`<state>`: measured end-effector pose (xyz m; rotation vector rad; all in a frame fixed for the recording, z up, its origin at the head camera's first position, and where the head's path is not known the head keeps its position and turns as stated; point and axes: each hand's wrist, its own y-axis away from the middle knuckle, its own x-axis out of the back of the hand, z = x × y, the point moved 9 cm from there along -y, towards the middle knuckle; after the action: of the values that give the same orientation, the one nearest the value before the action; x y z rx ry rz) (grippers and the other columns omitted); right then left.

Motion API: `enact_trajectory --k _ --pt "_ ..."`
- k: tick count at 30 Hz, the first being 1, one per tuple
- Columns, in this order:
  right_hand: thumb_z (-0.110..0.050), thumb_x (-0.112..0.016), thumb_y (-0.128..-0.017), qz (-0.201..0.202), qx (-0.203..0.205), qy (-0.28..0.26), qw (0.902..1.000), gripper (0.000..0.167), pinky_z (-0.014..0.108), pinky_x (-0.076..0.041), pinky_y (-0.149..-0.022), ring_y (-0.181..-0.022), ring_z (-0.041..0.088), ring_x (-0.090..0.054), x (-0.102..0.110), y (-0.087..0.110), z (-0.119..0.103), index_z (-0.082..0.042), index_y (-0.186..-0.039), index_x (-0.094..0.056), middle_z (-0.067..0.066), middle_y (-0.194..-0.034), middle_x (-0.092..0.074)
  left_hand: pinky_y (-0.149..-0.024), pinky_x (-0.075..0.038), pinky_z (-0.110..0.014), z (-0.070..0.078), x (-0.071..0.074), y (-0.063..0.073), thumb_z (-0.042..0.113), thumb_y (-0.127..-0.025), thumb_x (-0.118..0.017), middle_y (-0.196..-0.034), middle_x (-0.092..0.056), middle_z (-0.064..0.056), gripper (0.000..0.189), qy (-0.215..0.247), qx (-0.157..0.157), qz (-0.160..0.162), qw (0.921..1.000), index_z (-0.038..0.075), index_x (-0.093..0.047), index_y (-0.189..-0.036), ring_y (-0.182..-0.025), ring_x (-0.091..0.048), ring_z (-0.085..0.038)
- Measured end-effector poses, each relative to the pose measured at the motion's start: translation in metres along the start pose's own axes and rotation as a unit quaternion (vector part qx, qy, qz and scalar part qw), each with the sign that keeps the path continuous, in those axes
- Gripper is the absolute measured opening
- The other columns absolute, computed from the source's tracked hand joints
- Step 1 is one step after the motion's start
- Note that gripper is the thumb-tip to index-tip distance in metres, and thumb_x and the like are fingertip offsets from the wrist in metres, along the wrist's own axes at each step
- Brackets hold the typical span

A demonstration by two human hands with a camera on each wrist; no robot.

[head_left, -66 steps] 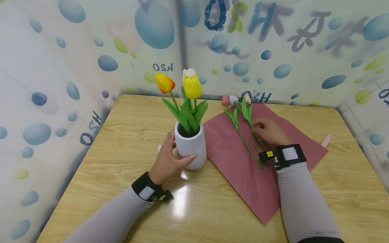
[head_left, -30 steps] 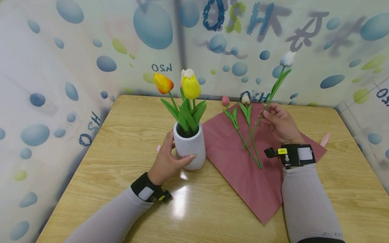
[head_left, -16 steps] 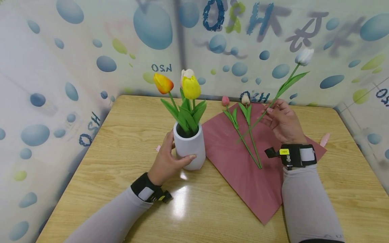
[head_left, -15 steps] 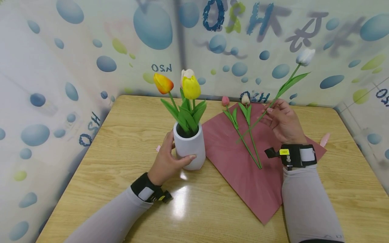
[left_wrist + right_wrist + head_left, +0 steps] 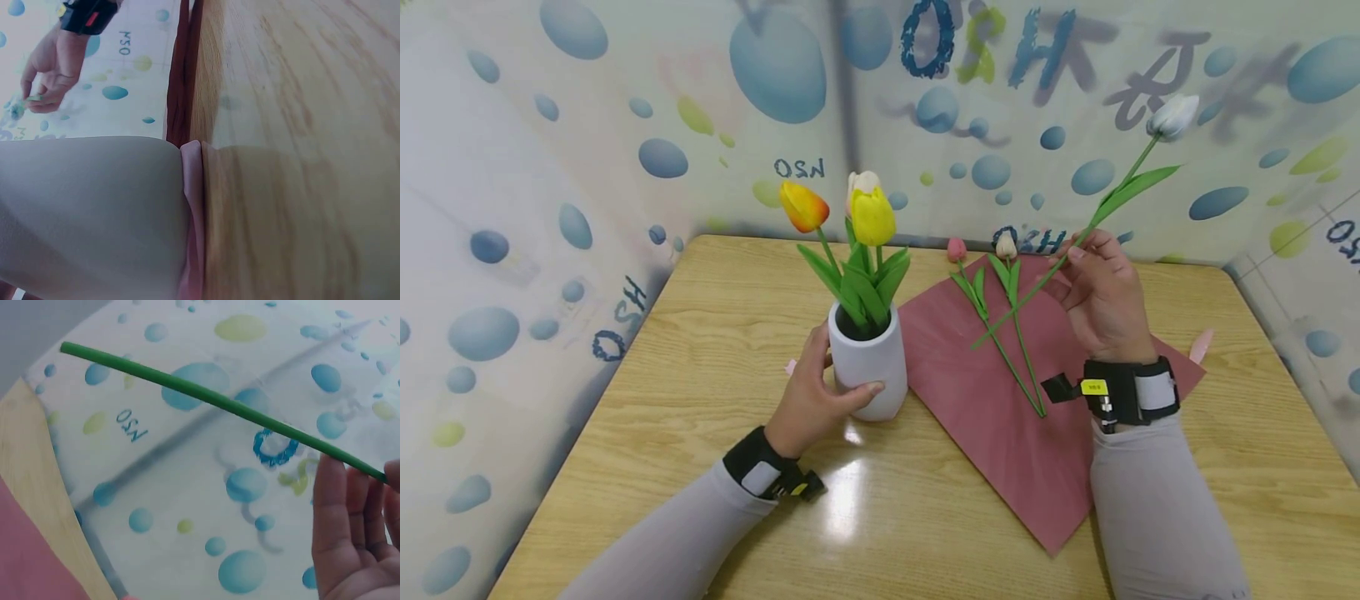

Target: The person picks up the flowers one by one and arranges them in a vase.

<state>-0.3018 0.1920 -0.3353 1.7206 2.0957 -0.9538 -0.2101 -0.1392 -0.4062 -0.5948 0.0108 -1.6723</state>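
My left hand (image 5: 816, 393) grips the white vase (image 5: 871, 371) from its left side, thumb across the front. Standing in the vase are an orange-yellow tulip (image 5: 805, 207), a yellow tulip (image 5: 874, 217) and a pale tulip behind it. Raised over the paper, my right hand (image 5: 1105, 292) pinches the stem of a white tulip (image 5: 1172, 118), its bloom tilted up to the right. The bare green stem (image 5: 206, 394) crosses the right wrist view, its lower end free. In the left wrist view, the vase (image 5: 94, 219) fills the lower left.
A dark pink paper sheet (image 5: 1000, 442) lies on the wooden table (image 5: 737, 317). On it rest a pink tulip (image 5: 957, 248) and a cream tulip (image 5: 1006, 244), stems toward me. A pale pink scrap (image 5: 1202, 346) shows at the right. Patterned walls stand close behind.
My right hand has lifted the white tulip off the paper, raised it and tilted its bloom up to the right. My left hand stays on the vase.
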Motion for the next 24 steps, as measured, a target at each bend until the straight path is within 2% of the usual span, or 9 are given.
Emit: enact_trajectory --k 5,8,12,16,24 --pt "0.002 -0.05 -0.106 0.014 0.027 -0.013 0.9995 0.01 0.032 -0.063 -0.074 -0.086 0.019 -0.072 -0.017 0.004 -0.009 -0.003 -0.106 -0.059 0.009 -0.096 -0.067 -0.104 -0.048 -0.056 0.001 0.0 0.0 0.016 -0.082 -0.088 -0.145 -0.049 -0.007 0.094 -0.001 0.001 -0.002 1.0 0.024 -0.035 -0.159 -0.132 -0.048 -0.022" --pt "0.005 -0.048 -0.105 0.012 0.035 -0.059 0.9976 0.011 0.034 -0.063 -0.075 -0.087 0.022 -0.072 -0.028 0.008 -0.012 -0.001 -0.108 -0.058 0.012 -0.096 -0.068 -0.104 -0.047 -0.057 0.001 0.0 -0.001 0.015 -0.082 -0.088 -0.145 -0.049 -0.007 0.095 0.0 0.0 -0.004 1.0 0.025 -0.034 -0.159 -0.132 -0.048 -0.022" --pt "0.009 -0.046 -0.104 -0.011 0.037 -0.127 0.9911 0.011 0.039 -0.064 -0.079 -0.088 0.027 -0.071 -0.046 0.013 -0.015 0.004 -0.111 -0.054 0.017 -0.099 -0.066 -0.104 -0.047 -0.057 0.002 0.0 -0.001 0.013 -0.083 -0.088 -0.145 -0.048 -0.008 0.096 0.009 -0.002 -0.006 0.9999 0.025 -0.032 -0.16 -0.133 -0.048 -0.023" --pt "0.011 -0.044 -0.104 -0.027 0.051 -0.143 0.988 0.012 0.042 -0.063 -0.084 -0.091 0.028 -0.07 -0.064 0.018 -0.017 0.004 -0.111 -0.052 0.017 -0.1 -0.065 -0.105 -0.048 -0.056 0.002 0.0 -0.001 0.014 -0.082 -0.088 -0.146 -0.048 -0.008 0.097 0.012 -0.001 -0.006 0.9999 0.027 -0.032 -0.161 -0.133 -0.048 -0.023" --pt "0.01 -0.047 -0.104 -0.011 0.066 -0.151 0.9862 0.011 0.041 -0.063 -0.085 -0.092 0.027 -0.07 -0.087 0.024 -0.012 0.004 -0.111 -0.052 0.017 -0.102 -0.064 -0.104 -0.048 -0.055 0.002 0.0 -0.001 0.015 -0.083 -0.088 -0.146 -0.048 -0.007 0.096 0.01 0.001 -0.006 0.9999 0.027 -0.033 -0.16 -0.133 -0.048 -0.022"
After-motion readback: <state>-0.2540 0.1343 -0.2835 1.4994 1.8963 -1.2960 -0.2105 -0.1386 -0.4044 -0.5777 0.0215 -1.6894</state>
